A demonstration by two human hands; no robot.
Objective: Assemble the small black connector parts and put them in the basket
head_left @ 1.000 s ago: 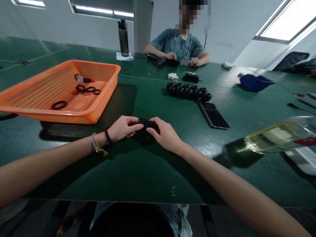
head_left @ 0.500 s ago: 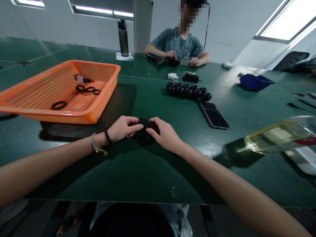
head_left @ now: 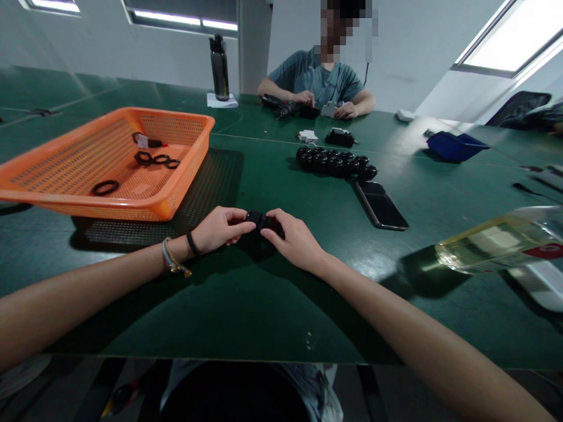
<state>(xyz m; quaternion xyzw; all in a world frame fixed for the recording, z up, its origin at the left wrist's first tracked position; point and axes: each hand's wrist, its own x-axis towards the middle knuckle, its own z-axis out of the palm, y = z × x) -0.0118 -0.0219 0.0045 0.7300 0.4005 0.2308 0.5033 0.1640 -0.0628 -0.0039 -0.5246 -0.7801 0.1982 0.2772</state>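
Note:
Between my two hands, above the green table [head_left: 272, 316], is a small black part [head_left: 257, 219]. My left hand [head_left: 221, 228] pinches its left end between thumb and fingers. On the right end, the thumb and fingers of my right hand [head_left: 294, 237] are closed. Fine details of the part are too dark to make out. Left of my hands stands an orange basket [head_left: 185, 190] with several black rings [head_left: 105, 187] in it. Beyond my right hand, black round parts [head_left: 336, 163] stand in rows.
A phone [head_left: 382, 205] lies right of my right hand. Farther right are a bottle of yellow liquid [head_left: 497, 240] and a blue tray [head_left: 457, 146]. Across the table, a person [head_left: 328, 82] sits near a power drill [head_left: 279, 105]. A dark bottle [head_left: 219, 69] stands at the back.

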